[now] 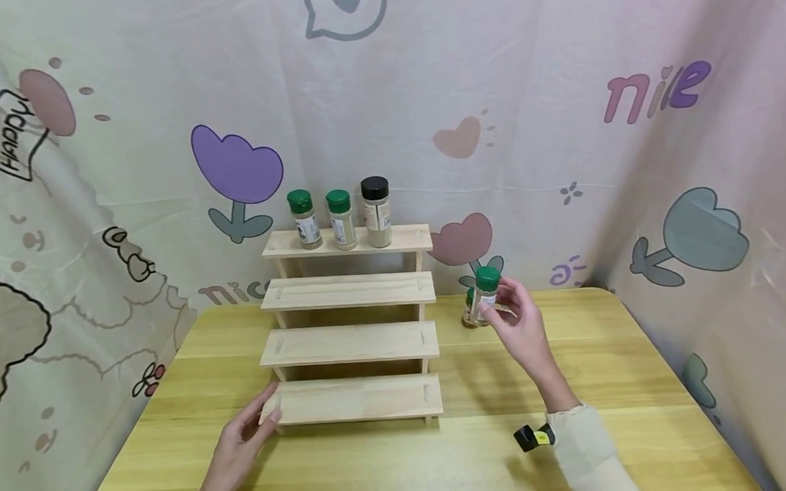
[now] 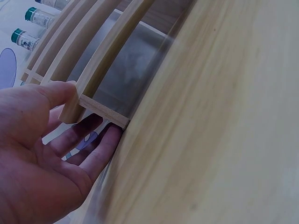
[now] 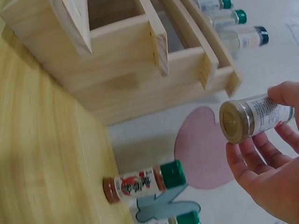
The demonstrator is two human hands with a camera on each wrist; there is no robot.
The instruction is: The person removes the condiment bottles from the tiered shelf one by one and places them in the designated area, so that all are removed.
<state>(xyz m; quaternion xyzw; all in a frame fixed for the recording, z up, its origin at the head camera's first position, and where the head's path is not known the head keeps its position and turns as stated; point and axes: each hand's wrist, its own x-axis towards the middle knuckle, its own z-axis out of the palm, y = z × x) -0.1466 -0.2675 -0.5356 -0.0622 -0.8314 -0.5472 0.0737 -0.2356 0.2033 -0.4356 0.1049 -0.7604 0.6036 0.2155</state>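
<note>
My right hand [image 1: 521, 326] holds a green-capped spice jar [image 3: 261, 116] between thumb and fingers, to the right of a four-tier wooden rack [image 1: 353, 399]. In the right wrist view the jar's round base faces the camera, with brownish powder inside. My left hand [image 1: 241, 433] grips the left end of the rack's lowest tier; its thumb lies on the board and the other fingers reach underneath, as the left wrist view [image 2: 60, 144] shows. On the top tier stand two green-capped jars [image 1: 307, 227] [image 1: 344, 229] and a taller black-capped jar [image 1: 378, 221].
Another green-capped jar [image 3: 138, 183] with reddish contents stands on the wooden table [image 1: 478, 459], behind the held one in the head view. Part of one more green-capped jar [image 3: 189, 218] shows below it. A black and yellow object [image 1: 533, 437] is beside my right sleeve. A printed curtain [image 1: 387, 79] hangs behind.
</note>
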